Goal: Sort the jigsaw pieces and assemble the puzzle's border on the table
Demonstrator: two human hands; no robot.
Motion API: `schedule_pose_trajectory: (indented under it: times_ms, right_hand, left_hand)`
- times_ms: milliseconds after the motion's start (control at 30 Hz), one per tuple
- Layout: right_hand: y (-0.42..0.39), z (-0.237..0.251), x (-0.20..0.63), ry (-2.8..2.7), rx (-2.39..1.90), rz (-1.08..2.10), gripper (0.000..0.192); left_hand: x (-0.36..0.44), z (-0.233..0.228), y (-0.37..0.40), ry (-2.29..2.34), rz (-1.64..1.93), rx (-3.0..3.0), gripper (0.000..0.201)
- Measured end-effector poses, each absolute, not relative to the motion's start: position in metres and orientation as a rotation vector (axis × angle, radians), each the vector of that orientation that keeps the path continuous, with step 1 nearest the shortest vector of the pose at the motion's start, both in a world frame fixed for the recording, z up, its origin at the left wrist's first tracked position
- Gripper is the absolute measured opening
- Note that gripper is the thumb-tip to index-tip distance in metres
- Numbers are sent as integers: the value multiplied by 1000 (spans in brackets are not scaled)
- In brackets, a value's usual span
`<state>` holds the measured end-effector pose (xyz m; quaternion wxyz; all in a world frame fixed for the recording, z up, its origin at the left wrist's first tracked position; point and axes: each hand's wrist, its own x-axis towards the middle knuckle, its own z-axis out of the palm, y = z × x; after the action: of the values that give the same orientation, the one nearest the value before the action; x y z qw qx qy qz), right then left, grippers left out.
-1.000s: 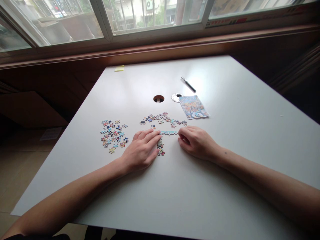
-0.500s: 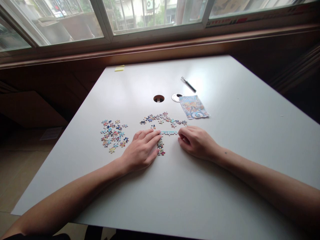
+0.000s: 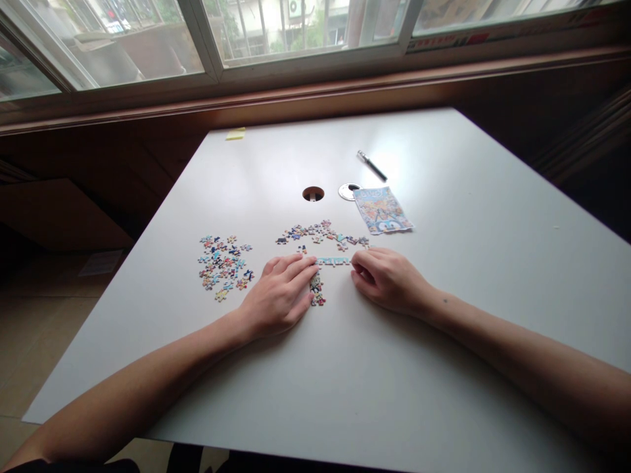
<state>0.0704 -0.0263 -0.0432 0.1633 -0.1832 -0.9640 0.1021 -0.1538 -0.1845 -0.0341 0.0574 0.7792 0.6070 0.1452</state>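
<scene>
The joined strip of pale blue puzzle pieces (image 3: 333,261) lies flat on the white tabletop (image 3: 444,276), between my two hands. My left hand (image 3: 279,295) rests palm-down with its fingers (image 3: 302,269) stretched out and pressed flat, their tips touching the strip's left end; nothing is gripped. My right hand (image 3: 387,279) is loosely curled at the strip's right end, fingertips pinched toward it, though I cannot tell whether they actually hold a piece.

The strip is thin and only loosely locked, so I judge that pushing from both ends could buckle it or pop a joint apart. A small assembled cluster (image 3: 316,289) sits just below it, partly under my left fingers, and a careless slide of that hand could drag or break it.

Just beyond the strip lies a scatter of loose pieces (image 3: 320,233), near enough to be swept by my knuckles. A second heap of pieces (image 3: 224,266) sits off to the left. Farther back are the picture card (image 3: 382,210), a round cable hole (image 3: 313,194), its cap (image 3: 348,192), a pen (image 3: 372,166) and a yellow note (image 3: 235,134), all well apart from my hands.
</scene>
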Motion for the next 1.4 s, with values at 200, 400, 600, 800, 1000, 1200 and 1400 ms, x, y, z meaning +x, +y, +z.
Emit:
schedule_pose_trajectory:
  times_ms: [200,400,600,800,1000,1200,1400]
  right_hand:
    - [-26,-43,70,-2753,-529,297,12]
    - [-27,-42,71,-2758,-526,299,11]
    - [-27,-41,70,-2756,-528,306,11]
    - [-27,-41,71,-2753,-531,308,10]
    - [-27,-40,70,-2674,-609,471,10]
    - [-13,-25,60,-2479,-849,505,20]
    - [-3,-13,37,-2668,-971,223,27]
  left_hand:
    - [-154,-33,-185,1845,419,2368,48]
    - [-153,-33,-184,1841,430,2358,49]
    - [-154,-33,-184,1837,436,2351,49]
    - [-154,-33,-184,1838,426,2351,49]
    - [-153,-33,-184,1838,433,2351,48]
    - [-154,-33,-185,1827,442,2352,48]
    - [-154,-35,-184,1822,466,2359,48]
